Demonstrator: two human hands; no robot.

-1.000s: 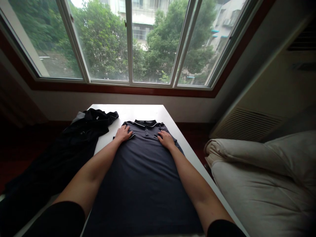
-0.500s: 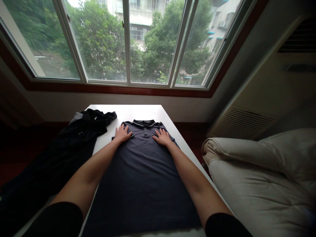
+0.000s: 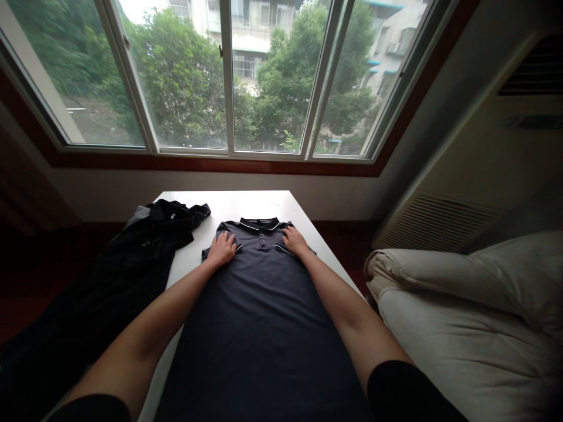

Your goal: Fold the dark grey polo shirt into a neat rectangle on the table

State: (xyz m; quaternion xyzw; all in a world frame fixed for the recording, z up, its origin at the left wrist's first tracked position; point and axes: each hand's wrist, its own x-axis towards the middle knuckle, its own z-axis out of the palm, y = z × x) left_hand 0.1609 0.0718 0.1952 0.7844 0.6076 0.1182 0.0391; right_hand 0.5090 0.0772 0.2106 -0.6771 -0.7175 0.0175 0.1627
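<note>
A dark navy polo shirt (image 3: pixel 259 316) lies flat, front up, along the white table (image 3: pixel 246 202), its white-trimmed collar toward the window. My left hand (image 3: pixel 222 248) rests flat on the shirt's left shoulder, fingers spread. On the right shoulder beside the collar lies my right hand (image 3: pixel 294 240), fingers stretched out. Neither hand holds anything. Both forearms reach over the shirt's body.
A crumpled black garment (image 3: pixel 149 234) hangs over the table's left edge. A pale padded quilt (image 3: pixel 466 316) lies close on the right. A wide window (image 3: pixel 229 76) and a red sill run behind the table. A wall unit with vents (image 3: pixel 444 220) stands at the right.
Both hands have slid a little outward and up along the shoulders, the right one nearer the collar. The view has shifted slightly.
</note>
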